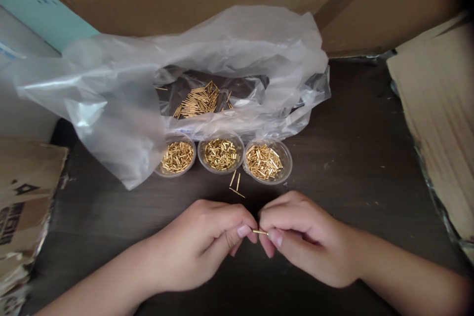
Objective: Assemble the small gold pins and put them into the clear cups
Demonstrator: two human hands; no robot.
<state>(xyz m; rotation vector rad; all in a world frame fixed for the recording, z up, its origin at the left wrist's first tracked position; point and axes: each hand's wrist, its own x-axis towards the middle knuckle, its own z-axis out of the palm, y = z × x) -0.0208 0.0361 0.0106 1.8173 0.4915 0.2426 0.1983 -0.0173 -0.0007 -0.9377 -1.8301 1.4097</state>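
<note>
A thin brass-coloured pin [260,232] spans the small gap between my two hands, low in the middle of the view. My left hand [213,244] pinches its left end between thumb and forefinger. My right hand [309,239] pinches the other end the same way; the fingertips hide both ends. Just beyond the hands, several loose brass pins [238,181] lie on the dark table [344,168]. Behind them stand three clear round cups in a row: the left cup [193,160], the middle cup [242,147] and the right cup [288,173], each holding small brass pieces.
A crumpled clear plastic bag [122,74] lies behind the cups, with a pile of long brass pins [200,101] in its opening. Cardboard boxes stand around: a back box [185,0], a left box [25,207] and a right cardboard piece [437,123].
</note>
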